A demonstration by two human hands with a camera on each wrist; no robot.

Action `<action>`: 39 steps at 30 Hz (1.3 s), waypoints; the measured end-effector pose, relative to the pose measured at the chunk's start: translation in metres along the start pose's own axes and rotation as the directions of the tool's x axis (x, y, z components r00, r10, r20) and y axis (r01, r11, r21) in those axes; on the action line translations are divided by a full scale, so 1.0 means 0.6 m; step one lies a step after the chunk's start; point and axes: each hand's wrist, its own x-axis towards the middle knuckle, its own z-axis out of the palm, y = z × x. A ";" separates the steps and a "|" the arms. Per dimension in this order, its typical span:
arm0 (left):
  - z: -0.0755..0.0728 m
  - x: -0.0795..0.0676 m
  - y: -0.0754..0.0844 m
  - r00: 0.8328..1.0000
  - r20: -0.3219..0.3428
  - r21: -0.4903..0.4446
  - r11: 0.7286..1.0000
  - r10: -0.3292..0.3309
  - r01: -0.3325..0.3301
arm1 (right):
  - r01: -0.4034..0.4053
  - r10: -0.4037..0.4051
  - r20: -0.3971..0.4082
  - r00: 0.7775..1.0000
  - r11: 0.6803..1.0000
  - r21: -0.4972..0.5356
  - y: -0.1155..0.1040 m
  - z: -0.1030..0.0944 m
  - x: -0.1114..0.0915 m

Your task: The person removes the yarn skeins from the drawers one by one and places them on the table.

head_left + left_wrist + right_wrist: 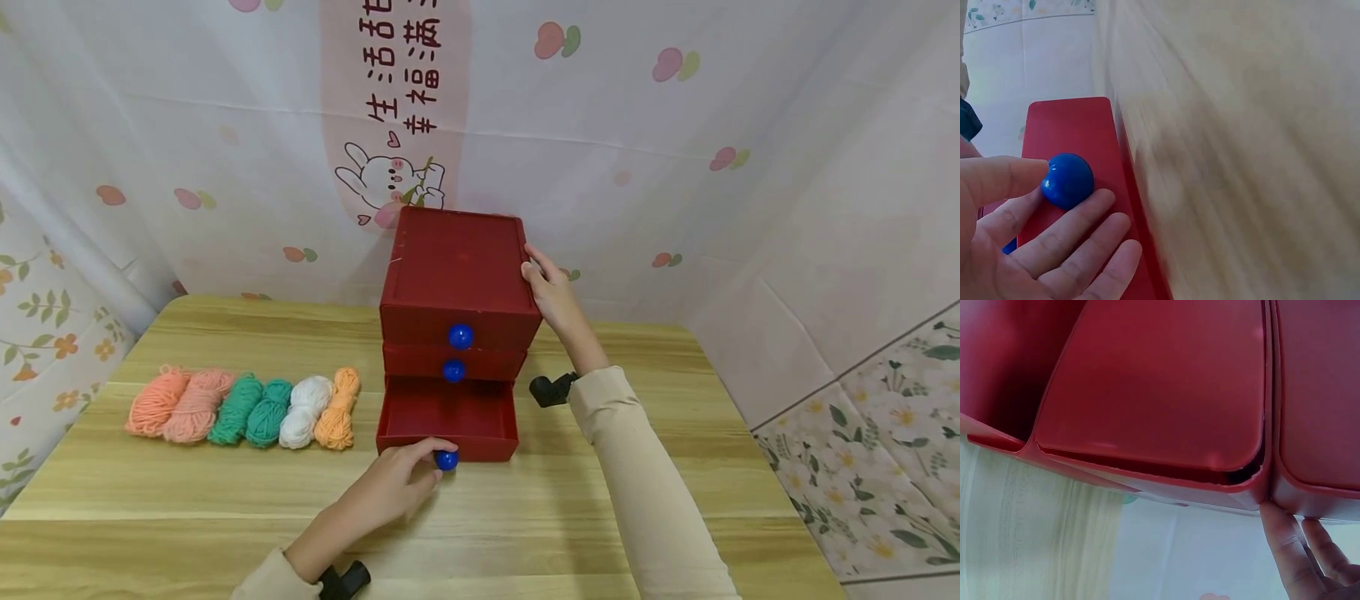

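Observation:
A red three-drawer cabinet (461, 267) stands at the back of the table, with its bottom drawer (487, 450) pulled out and the inside bare. My left hand (393, 486) pinches the round blue knob (1069, 181) of that drawer between thumb and fingers. Two more blue knobs, the top one (461, 337) and the middle one (453, 371), sit on the closed upper drawers. My right hand (551, 292) rests against the cabinet's right side near the top edge. In the right wrist view, straight fingers (1288, 547) touch the red side wall.
Left of the cabinet, several yarn skeins lie in a row: coral (157, 402), pink (197, 406), green (237, 408), teal (268, 412), white (306, 411) and orange (339, 408). Behind the wooden table (225, 500) hangs a printed white curtain (615, 167).

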 end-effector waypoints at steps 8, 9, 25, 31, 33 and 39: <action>-0.004 0.032 -0.010 0.993 -0.110 0.065 0.997 -0.044 0.051 | 0.010 -0.011 -0.020 1.000 1.000 -0.003 0.035 0.001 0.029; -0.003 0.037 -0.012 0.990 -0.130 0.067 0.996 -0.047 0.056 | 0.015 -0.016 -0.024 1.000 1.000 -0.013 0.037 0.002 0.030; -0.011 0.102 -0.032 0.969 -0.246 0.070 0.997 -0.026 0.045 | 0.033 -0.034 -0.036 0.999 0.999 -0.015 0.040 0.005 0.031; -0.014 0.117 -0.038 0.960 -0.280 0.074 0.997 -0.011 0.033 | 0.014 -0.014 -0.029 0.999 1.000 0.004 0.036 0.003 0.031; -0.014 0.120 -0.039 0.959 -0.283 0.062 0.997 -0.016 0.035 | 0.003 -0.002 -0.023 1.000 1.000 0.013 0.031 0.003 0.027; -0.013 0.123 -0.039 0.961 -0.273 0.027 0.998 -0.041 0.051 | -0.006 0.006 -0.020 1.000 1.000 -0.004 0.001 0.005 0.001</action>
